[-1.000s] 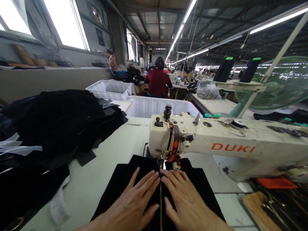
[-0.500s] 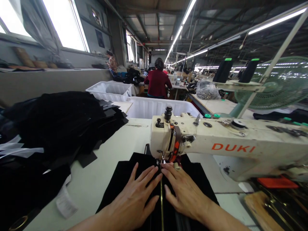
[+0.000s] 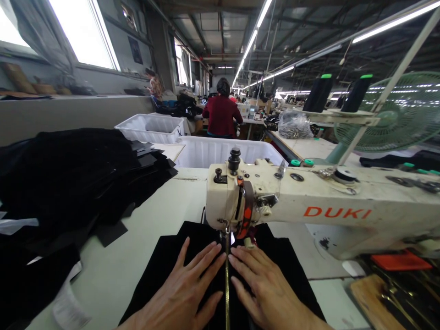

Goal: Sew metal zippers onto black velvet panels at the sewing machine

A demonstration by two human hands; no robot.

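Black fabric panel lies flat on the pale tabletop, its far part under the head of the sewing machine. A gold-coloured strip runs lengthwise along the panel's middle, up to the needle area. Left hand rests palm down on the fabric left of the strip, fingers extended, thumb well apart from them, grasping nothing. Right hand lies opposite, likewise flat and spread, its fingertips near the strip. To the right, a wooden block sits near a red tray. To the left, a large pile of black pieces covers part of the tabletop. The machine's arm, marked DUKI in orange, extends rightward. Beyond it stand two white bins, two dark thread cones with green tops, and a green fan. Farther off, a co-worker in dark red faces away.
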